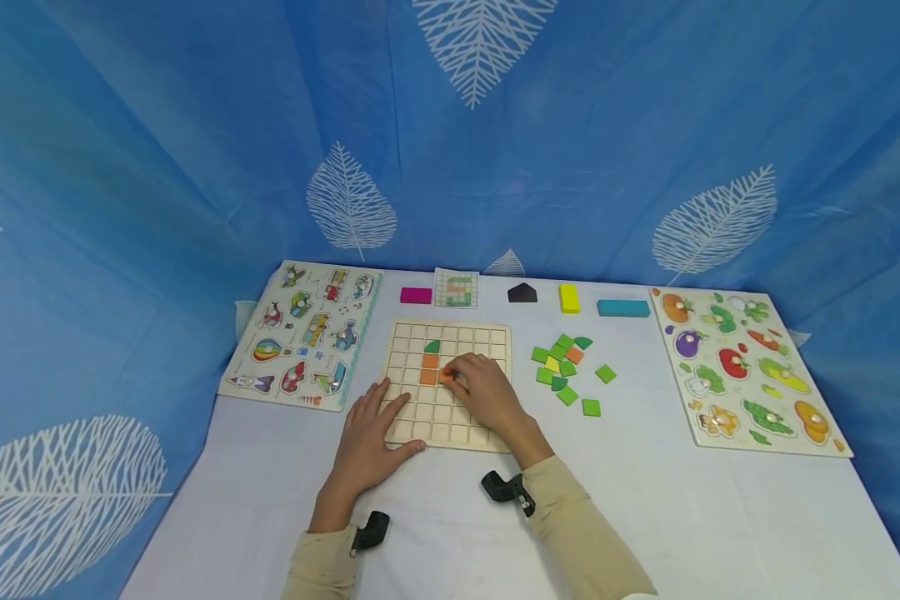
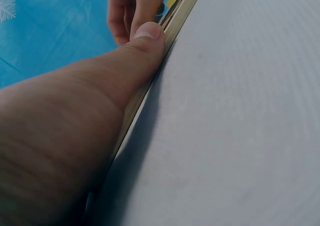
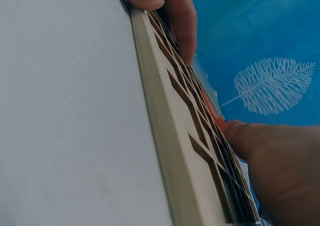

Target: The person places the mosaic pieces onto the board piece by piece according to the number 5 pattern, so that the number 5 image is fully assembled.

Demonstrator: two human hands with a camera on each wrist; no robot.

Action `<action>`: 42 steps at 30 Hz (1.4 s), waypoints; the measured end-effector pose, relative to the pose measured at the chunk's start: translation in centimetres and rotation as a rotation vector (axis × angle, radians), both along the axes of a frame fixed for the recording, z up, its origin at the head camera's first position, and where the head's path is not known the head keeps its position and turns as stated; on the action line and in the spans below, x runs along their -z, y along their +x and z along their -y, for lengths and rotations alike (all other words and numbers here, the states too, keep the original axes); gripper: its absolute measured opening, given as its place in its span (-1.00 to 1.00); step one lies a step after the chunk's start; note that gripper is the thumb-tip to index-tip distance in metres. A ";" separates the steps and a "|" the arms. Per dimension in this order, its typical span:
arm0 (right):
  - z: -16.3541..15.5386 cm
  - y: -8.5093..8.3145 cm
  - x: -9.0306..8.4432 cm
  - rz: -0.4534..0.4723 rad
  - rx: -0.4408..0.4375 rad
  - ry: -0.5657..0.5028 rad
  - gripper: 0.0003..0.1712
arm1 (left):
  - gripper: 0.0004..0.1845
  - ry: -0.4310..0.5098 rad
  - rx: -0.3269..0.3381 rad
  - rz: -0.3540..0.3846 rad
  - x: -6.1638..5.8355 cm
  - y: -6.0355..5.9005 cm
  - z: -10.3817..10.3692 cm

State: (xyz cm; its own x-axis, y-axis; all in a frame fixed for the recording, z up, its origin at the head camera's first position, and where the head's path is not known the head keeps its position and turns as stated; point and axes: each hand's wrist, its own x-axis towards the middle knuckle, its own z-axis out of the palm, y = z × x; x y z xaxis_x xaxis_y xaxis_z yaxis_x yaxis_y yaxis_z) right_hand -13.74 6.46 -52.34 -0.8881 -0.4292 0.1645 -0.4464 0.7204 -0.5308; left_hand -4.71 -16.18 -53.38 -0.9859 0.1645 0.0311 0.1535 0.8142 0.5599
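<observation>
Wooden grid board (image 1: 450, 433): centre of table, near edge.
Left hand (image 1: 367, 437): flat, steadying board's near-left corner.
Right hand (image 1: 483, 392): fingertips pressing orange tile (image 1: 446, 377) into a middle cell.
Loose tiles (image 1: 566, 367): right of board.

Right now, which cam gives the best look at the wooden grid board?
Head view: the whole wooden grid board shows from above, cells and placed tiles readable. Left wrist shows only its edge beside the thumb. Right wrist shows its rim and cells at a grazing angle.
</observation>
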 end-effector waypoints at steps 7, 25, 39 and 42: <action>0.2 0.1 0.2 -0.046 -0.015 0.039 -0.83 | -0.16 0.012 -0.008 -0.017 -0.1 0.1 -0.1; -1.6 0.8 0.0 -0.096 0.016 0.129 -0.79 | -0.18 0.015 0.000 0.010 0.1 -0.1 -0.6; -13.9 2.0 0.2 -0.096 0.359 0.073 -0.66 | -0.16 0.009 -0.022 0.004 0.2 -0.1 -0.1; -15.9 1.9 0.5 -0.056 0.436 0.136 -0.54 | -0.16 0.013 -0.022 0.009 0.1 0.0 -0.1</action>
State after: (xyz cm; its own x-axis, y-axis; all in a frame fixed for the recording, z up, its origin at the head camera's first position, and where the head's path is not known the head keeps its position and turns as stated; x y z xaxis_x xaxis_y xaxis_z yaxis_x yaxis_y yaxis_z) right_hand -11.87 22.37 -52.83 -0.9819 -0.0383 0.1852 -0.1113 0.9088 -0.4021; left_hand -4.74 -16.09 -53.46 -0.9895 0.1422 0.0238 0.1302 0.8101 0.5716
